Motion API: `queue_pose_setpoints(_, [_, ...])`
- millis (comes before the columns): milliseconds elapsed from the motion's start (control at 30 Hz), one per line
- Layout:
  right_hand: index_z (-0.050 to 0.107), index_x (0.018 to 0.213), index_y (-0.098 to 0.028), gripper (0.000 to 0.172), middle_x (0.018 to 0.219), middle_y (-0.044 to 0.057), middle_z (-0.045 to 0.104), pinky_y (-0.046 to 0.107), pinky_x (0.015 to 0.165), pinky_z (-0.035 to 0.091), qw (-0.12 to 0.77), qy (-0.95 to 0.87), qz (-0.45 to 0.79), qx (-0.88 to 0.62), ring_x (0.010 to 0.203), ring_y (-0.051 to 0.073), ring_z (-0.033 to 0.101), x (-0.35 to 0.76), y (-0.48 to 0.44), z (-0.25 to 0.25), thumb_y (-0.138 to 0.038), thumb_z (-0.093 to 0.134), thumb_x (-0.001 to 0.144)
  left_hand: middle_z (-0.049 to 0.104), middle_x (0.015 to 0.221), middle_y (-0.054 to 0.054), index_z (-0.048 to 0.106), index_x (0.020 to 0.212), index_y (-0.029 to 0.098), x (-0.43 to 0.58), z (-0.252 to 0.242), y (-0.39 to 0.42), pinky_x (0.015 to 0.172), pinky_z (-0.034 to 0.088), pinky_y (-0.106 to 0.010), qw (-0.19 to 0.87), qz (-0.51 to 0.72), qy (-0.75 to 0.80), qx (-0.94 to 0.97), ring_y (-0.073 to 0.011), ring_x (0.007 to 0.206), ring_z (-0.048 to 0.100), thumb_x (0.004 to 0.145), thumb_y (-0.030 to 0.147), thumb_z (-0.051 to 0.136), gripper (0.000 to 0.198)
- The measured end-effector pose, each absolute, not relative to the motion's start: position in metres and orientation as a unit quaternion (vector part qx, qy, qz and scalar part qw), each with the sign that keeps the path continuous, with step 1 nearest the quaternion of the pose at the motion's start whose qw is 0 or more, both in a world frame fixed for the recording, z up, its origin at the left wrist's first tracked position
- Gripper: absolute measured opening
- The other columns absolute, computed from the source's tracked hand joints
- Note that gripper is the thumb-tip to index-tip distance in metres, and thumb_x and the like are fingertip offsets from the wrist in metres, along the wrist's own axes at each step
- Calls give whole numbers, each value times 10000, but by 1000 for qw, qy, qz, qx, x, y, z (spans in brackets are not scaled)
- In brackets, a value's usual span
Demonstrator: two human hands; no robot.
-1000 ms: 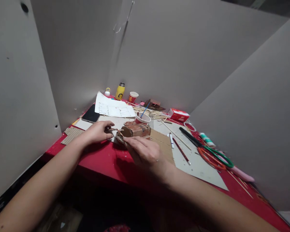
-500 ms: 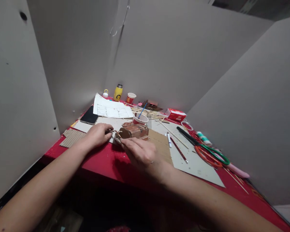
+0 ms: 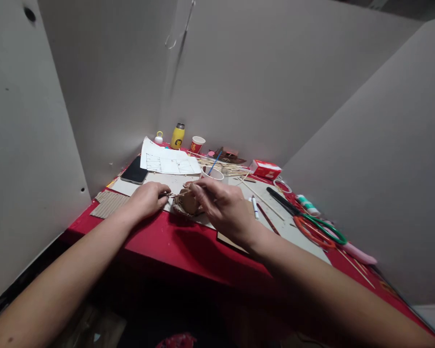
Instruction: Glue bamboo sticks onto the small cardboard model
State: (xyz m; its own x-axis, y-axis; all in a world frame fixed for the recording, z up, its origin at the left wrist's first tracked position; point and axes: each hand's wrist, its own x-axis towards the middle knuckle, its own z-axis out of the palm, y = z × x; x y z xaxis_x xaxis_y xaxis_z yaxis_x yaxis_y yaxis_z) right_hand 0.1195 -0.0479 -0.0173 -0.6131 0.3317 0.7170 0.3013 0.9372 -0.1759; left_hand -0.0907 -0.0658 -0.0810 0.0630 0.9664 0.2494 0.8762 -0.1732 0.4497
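Observation:
In the head view, my left hand rests near the table's front edge, its fingers pinched on one end of a thin brown twig-like strip. My right hand is closed too, thumb and fingers pinching at the strip's other end. Under and beside the right fingers sits a hollow brown cardboard piece with a rough reddish surface. Its open end faces me, and the right hand covers much of it. A flat cardboard sheet lies partly under the right hand.
Behind the hands stands a white cup with a blue stick. Thin wooden sticks lie farther back. A phone, a drawn sheet and corrugated cardboard are left. Scissors, a red box and pens are right.
My right hand has risen from the lower edge of the cardboard piece to its top and now covers more of it. The left hand has barely moved. The view has shifted slightly.

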Motion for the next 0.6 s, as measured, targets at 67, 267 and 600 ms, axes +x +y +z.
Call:
queue_pose_setpoints(67, [645,801,-175,230,627,11,661,219,532,417,392,-903,32,-175,520,105,564,113,-43,-15,-233,497,966,756,948,-70,746,983,218,-91,-82,-65,753,446,-299,84,246,635,728,-214,864,664,833,206,547,249])
queue_pose_setpoints(267, [606,778,-177,258,673,39,680,240,581,413,369,-910,29,-189,580,122,588,104,-35,-12,-256,454,970,758,973,-84,751,999,217,-91,-83,-65,772,446,-330,73,241,630,735,-243,902,663,814,184,543,280])
queue_pose_setpoints(600, [565,760,-176,257,624,14,595,238,536,353,337,-929,-89,-129,537,105,482,112,-40,-7,-205,441,984,758,964,-99,758,974,213,-91,-83,-64,767,449,-338,54,233,629,739,-250,895,665,817,200,524,281])
